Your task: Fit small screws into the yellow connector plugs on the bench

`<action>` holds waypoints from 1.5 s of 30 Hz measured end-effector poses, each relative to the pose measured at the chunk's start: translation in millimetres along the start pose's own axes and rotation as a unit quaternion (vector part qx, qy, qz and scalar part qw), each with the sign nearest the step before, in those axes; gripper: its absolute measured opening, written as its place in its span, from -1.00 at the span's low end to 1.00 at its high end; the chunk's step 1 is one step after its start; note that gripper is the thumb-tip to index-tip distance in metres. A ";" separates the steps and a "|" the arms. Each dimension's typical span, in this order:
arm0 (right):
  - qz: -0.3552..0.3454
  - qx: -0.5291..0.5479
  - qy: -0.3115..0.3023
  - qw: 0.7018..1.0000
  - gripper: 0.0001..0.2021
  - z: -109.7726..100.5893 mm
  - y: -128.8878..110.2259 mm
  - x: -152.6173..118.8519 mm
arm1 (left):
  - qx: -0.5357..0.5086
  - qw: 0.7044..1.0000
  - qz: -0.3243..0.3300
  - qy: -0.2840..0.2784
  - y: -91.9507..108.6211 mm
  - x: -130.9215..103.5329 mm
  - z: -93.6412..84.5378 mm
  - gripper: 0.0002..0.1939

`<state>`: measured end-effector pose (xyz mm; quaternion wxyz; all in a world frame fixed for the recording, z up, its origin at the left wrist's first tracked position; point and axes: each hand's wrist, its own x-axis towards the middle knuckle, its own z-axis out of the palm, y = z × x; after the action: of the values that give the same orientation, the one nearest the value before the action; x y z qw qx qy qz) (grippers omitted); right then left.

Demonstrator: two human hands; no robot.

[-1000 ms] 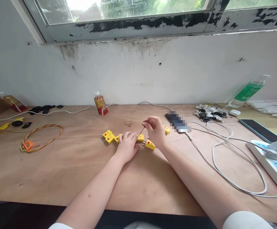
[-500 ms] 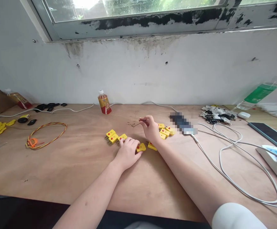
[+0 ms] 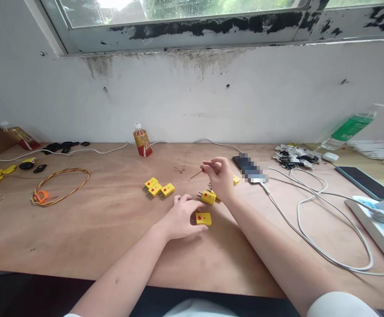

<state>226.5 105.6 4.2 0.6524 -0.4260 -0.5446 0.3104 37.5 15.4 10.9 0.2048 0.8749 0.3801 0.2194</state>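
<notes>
Two hands above a bench [image 3: 63,237]: one curved round a yellow plug [image 3: 204,219], the other holding a thin screwdriver [image 3: 195,176].
The plug lies flat, pins toward the left hand [image 3: 183,216], whose grip is wide around it, perhaps to steady it; contact is hard to tell. The right hand [image 3: 219,176] has a narrow grip on the screwdriver, leaving its tip free near loose screws [image 3: 180,170], probably grouped for easy reach.

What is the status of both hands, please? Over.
Left hand: curved around yellow rectangular plastic plug, contact unclear. Right hand: gripping slim metal screwdriver. Tiny coppery metal screws: loose beyond screwdriver tip.
</notes>
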 end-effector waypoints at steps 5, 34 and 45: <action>0.024 0.059 0.027 0.998 -0.65 -40.4 -20.2 -27.5 | 0.046 0.973 -0.111 0.198 -1.6 8.1 14.5 -0.80; -0.118 -0.050 -0.093 0.987 -0.50 -48.4 -29.4 -85.6 | 0.020 0.999 -0.026 0.018 8.9 7.6 11.7 -0.58; -0.182 -0.139 -0.115 0.967 -0.51 -43.0 -35.6 -88.0 | 0.033 0.999 0.017 -0.034 6.8 6.5 2.9 -0.85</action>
<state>247.5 4.0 -5.1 0.5653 -0.3672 -0.7222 0.1549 47.0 15.4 13.6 0.1853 0.8944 0.3652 0.1801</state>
